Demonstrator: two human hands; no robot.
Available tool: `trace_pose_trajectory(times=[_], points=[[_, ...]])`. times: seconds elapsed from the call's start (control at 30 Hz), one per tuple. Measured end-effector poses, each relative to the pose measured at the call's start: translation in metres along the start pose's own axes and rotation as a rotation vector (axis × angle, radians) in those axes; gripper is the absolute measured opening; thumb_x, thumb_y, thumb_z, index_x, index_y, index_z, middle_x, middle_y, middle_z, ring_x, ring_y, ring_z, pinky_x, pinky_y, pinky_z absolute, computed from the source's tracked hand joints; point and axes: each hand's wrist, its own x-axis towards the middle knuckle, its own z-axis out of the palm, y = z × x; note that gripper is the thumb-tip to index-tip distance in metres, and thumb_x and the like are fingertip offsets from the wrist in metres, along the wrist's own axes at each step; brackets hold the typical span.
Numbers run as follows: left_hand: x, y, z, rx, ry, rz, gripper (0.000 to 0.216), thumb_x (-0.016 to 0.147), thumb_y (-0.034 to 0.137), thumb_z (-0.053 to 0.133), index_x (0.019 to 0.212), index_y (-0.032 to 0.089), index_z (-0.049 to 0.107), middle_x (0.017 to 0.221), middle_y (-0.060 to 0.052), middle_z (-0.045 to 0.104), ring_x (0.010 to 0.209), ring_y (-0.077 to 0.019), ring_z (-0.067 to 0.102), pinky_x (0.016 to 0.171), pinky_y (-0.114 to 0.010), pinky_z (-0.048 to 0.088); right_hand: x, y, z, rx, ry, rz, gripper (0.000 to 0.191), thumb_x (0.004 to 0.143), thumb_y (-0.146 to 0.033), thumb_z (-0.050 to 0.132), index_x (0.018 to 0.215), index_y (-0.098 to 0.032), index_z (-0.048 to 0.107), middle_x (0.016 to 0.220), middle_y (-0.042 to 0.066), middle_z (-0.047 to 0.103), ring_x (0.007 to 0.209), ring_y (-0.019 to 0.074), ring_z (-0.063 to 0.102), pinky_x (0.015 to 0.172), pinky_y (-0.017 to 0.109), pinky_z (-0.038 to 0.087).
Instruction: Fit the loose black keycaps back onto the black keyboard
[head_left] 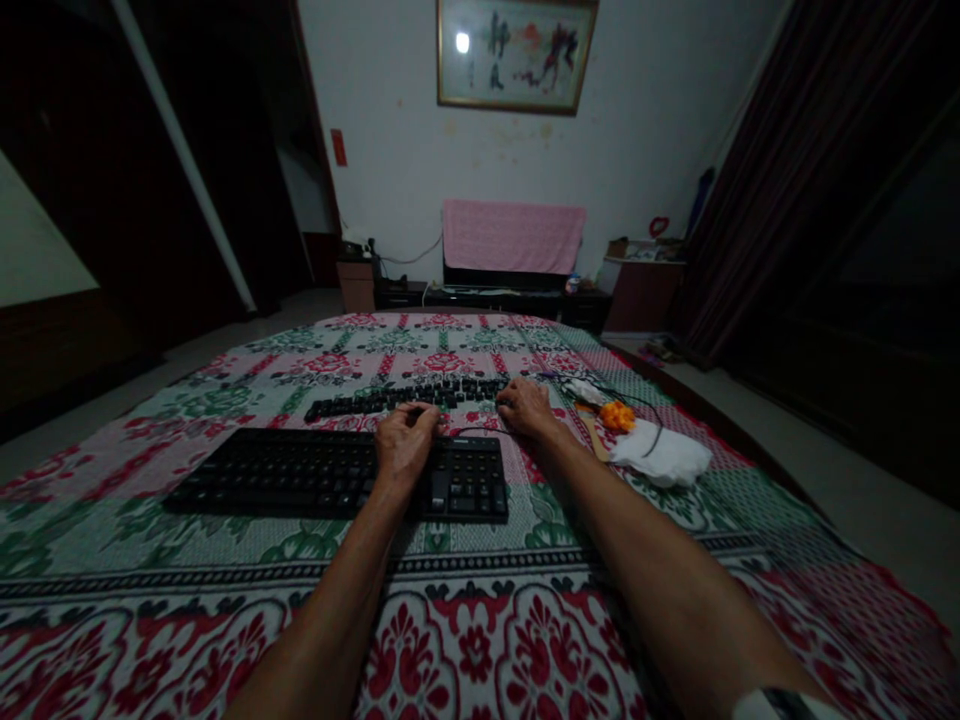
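A black keyboard (292, 470) lies flat on the patterned cloth, its number pad at the right end. Behind it, loose black keycaps (367, 402) are laid out in uneven rows. My left hand (405, 440) is above the keyboard's right part, thumb and fingers drawn together over its back edge; what they hold, if anything, is too dark to make out. At the right end of the rows, my right hand (529, 405) has its fingers curled in, fingertips closed at a dark keycap. The keyboard's cable (480, 430) runs rightward beneath my right hand.
To the right lie an orange scrunchie-like bundle (616, 416), a white cloth or bag (664, 455) and a flat tan stick (596, 440). The cable loops over the white thing. Beyond the table stand a low cabinet and a screen under a pink towel (514, 235).
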Motion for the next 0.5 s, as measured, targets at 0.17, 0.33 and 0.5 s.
trace_pose_trajectory(times=[0.17, 0.33, 0.5], points=[[0.003, -0.003, 0.0, 0.01, 0.012, 0.01, 0.026, 0.066, 0.037, 0.06, 0.08, 0.017, 0.064, 0.063, -0.002, 0.067, 0.06, -0.0165, 0.065, 0.06, -0.025, 0.049, 0.001, 0.004, 0.008, -0.008, -0.015, -0.011, 0.025, 0.082, -0.031, 0.048, 0.101, -0.027, 0.065, 0.11, 0.007, 0.051, 0.102, 0.0239, 0.042, 0.084, 0.038, 0.026], [0.003, -0.002, 0.0, 0.02, 0.013, 0.023, 0.026, 0.066, 0.038, 0.059, 0.08, 0.017, 0.063, 0.065, -0.002, 0.068, 0.06, -0.0169, 0.065, 0.058, -0.025, 0.048, 0.003, 0.006, 0.012, 0.011, -0.001, 0.007, 0.026, 0.082, -0.033, 0.048, 0.102, -0.027, 0.064, 0.111, 0.007, 0.051, 0.102, 0.0239, 0.042, 0.084, 0.04, 0.026], [0.001, 0.001, 0.0, 0.02, 0.002, 0.004, 0.026, 0.065, 0.037, 0.06, 0.08, 0.017, 0.063, 0.065, -0.002, 0.068, 0.06, -0.0166, 0.065, 0.057, -0.024, 0.048, 0.0, 0.003, 0.012, 0.015, 0.049, 0.019, 0.027, 0.08, -0.033, 0.051, 0.104, -0.025, 0.063, 0.11, 0.008, 0.053, 0.102, 0.0249, 0.044, 0.086, 0.042, 0.027]])
